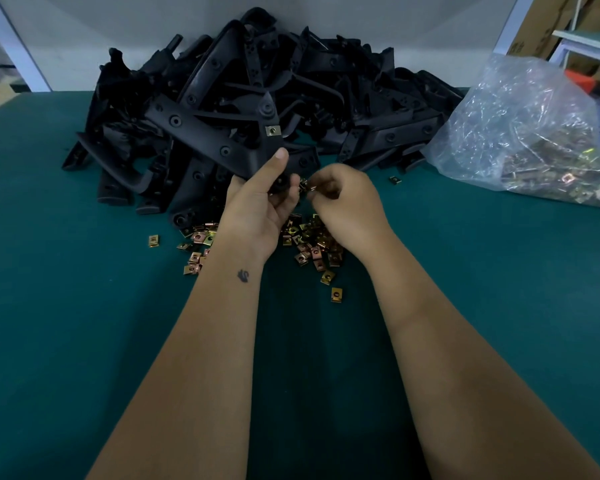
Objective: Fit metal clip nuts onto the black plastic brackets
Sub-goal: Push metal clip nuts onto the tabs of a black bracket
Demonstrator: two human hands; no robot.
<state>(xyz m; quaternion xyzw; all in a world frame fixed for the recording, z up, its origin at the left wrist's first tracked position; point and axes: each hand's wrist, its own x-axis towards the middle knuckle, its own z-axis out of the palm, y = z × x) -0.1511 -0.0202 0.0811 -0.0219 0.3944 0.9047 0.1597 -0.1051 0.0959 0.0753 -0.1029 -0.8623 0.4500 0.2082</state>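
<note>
Black plastic bracket [215, 133] is held raised above the desk [66, 306] by the left hand [260, 202], fingers curled round its near end, presumably to present that end for fitting. One clip nut [273, 130] already sits on its upper arm. Right hand [347, 195] pinches a second clip nut [305, 186] just beside the gripped end. Loose nuts [312, 244] lie beneath both hands, within easy reach; bracket pile [291, 81] behind, bagged stock [534, 140] to the right.

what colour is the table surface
Dark teal green table surface, clearest in the head view.
</note>
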